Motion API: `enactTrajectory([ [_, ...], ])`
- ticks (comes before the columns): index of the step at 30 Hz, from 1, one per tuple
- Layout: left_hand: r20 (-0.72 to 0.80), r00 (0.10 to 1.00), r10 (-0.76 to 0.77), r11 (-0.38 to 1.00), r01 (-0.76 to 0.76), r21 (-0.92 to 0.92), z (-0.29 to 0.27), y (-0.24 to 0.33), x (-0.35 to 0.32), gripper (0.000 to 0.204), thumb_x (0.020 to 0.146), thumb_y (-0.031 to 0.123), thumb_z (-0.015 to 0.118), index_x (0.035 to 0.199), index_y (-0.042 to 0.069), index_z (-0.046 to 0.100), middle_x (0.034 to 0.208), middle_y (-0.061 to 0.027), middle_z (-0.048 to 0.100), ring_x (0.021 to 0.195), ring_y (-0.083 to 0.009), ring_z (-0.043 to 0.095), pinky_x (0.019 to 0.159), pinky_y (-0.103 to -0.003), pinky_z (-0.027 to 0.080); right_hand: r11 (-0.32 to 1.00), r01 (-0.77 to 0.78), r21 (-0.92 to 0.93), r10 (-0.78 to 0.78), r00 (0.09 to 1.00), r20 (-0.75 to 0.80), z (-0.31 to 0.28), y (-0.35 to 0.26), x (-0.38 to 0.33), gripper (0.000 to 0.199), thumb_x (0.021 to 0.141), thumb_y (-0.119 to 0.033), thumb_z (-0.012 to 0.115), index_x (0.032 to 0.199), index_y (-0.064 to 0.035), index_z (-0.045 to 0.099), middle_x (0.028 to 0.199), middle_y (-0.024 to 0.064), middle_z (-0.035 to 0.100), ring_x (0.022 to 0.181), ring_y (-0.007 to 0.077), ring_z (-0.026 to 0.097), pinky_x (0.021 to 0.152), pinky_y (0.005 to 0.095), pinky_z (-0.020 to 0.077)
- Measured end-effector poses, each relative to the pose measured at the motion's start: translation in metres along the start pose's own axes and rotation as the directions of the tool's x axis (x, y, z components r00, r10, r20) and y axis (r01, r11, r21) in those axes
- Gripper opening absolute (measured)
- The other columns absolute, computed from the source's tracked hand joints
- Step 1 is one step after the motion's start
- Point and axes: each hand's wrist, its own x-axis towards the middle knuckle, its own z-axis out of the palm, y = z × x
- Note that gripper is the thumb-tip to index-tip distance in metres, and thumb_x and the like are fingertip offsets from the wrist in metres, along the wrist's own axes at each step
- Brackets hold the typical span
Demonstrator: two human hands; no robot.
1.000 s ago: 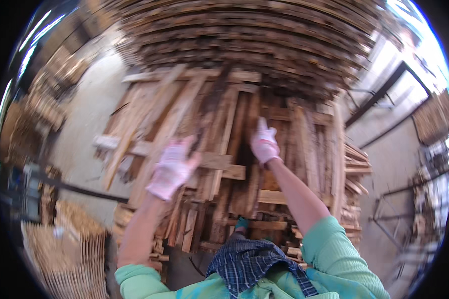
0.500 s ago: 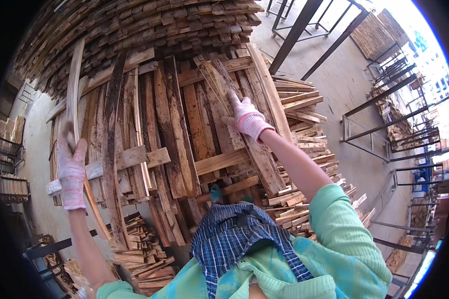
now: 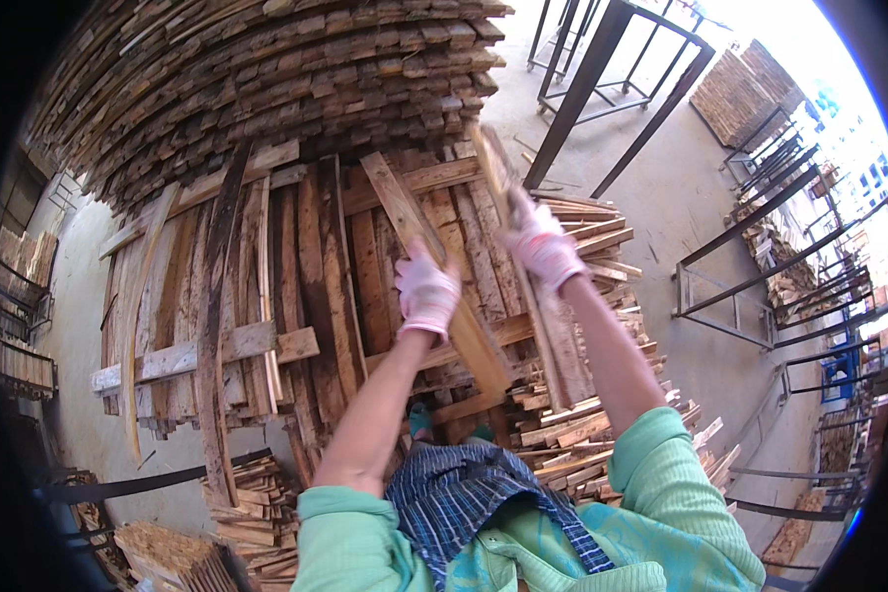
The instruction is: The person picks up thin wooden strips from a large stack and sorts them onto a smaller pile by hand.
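My left hand (image 3: 428, 293), in a pink and white knit glove, is over a pale wooden board (image 3: 479, 345) that lies slanted across other planks. Its fingers are apart and partly blurred; whether they touch the board is unclear. My right hand (image 3: 541, 247), gloved the same way, is closed around a rough, bark-edged board (image 3: 555, 345). That board's far end is smeared by motion. Beneath both lies a layer of brown planks (image 3: 311, 266) side by side, with a short crosspiece (image 3: 247, 343) over them at the left.
A tall stack of boards (image 3: 266, 89) rises at the far side. Loose offcuts (image 3: 602, 424) are heaped at the right, and more wood pieces (image 3: 252, 523) sit low left. Dark metal frames (image 3: 587, 89) stand on the concrete floor (image 3: 661, 197) at the right.
My left hand has let go of a thin strip at the left and crossed to the pale board. My right hand has moved right with the bark-edged board, uncovering more of the pale one.
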Motion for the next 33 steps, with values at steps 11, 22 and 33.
enactTrajectory([
  [11, 0.208, 0.959, 0.192, 0.751, -0.280, 0.598, -0.023, -0.008, 0.008, 0.089, 0.097, 0.049, 0.050, 0.162, 0.008, 0.007, 0.167, -0.0239, -0.001, 0.155, -0.0410, 0.004, 0.121, -0.065, 0.006, 0.939, -0.083, -0.335, 0.047, 0.992, -0.113, 0.036, 0.063, 0.020, 0.087, 0.086, -0.026, 0.069, 0.160, -0.0282, 0.023, 0.146, 0.0301, 0.040, 0.124, 0.0433, 0.057, 0.103, 0.0469, 0.0501],
  [22, 0.085, 0.980, 0.183, 0.745, -0.194, 0.638, -0.047, -0.073, 0.032, 0.083, 0.091, 0.040, 0.055, 0.161, 0.012, 0.021, 0.169, -0.0166, 0.008, 0.154, -0.0374, 0.016, 0.121, -0.064, 0.013, 0.886, 0.070, 0.459, -0.086, 0.996, 0.016, -0.018, 0.064, -0.003, 0.092, 0.083, -0.020, 0.076, 0.160, -0.0105, 0.026, 0.146, 0.0208, 0.052, 0.129, 0.0278, 0.055, 0.108, 0.0342, 0.0444],
  [33, 0.097, 0.798, 0.594, 0.757, -0.515, -0.401, -0.011, 0.026, -0.059, 0.072, 0.100, 0.038, 0.060, 0.158, 0.008, 0.029, 0.158, -0.0194, 0.038, 0.144, -0.0332, 0.040, 0.119, -0.043, 0.036, 0.571, 0.123, 0.812, -0.094, 0.992, -0.085, -0.048, 0.058, -0.031, 0.082, 0.091, -0.017, 0.070, 0.159, -0.0198, 0.024, 0.104, 0.0078, 0.060, 0.083, 0.0194, 0.067, 0.071, 0.0359, 0.0609],
])
